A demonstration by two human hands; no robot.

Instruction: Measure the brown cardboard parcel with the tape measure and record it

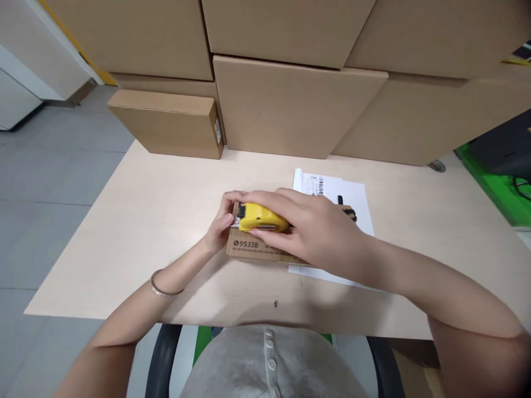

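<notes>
Yellow plastic tape measure [261, 217] sat at the centre of the frame. It was gripped from above by the fingers [269, 199] of the right hand [311, 229], which curled closed around its case, thumb on the near side and the others over the far side. At the left end of the case, the thumb and forefinger of the left hand [219, 224] were closed in a pinch on the small metal end hook [235, 223] of the blade. Little or no blade showed drawn out.

As a judgement, the step in hand was setting the hook at the left edge of the flat brown cardboard box [249, 247] on which the case rested, a box printed with the digits 95338 on its near face. Drawing the blade along it would call for the hook to be held firmly at that edge. The case would need to travel straight toward the right of the frame, level with the top of the box.

The case looked smooth, rounded and glossy, with a grey metal clip on its near side. The box lay partly on a white printed paper sheet [352, 199], right of centre, on the pale wooden tabletop [145, 221]. A thin silver bangle [160, 288] circled the left wrist. Large plain cardboard cartons [290, 105] were stacked along the upper part of the frame.
</notes>
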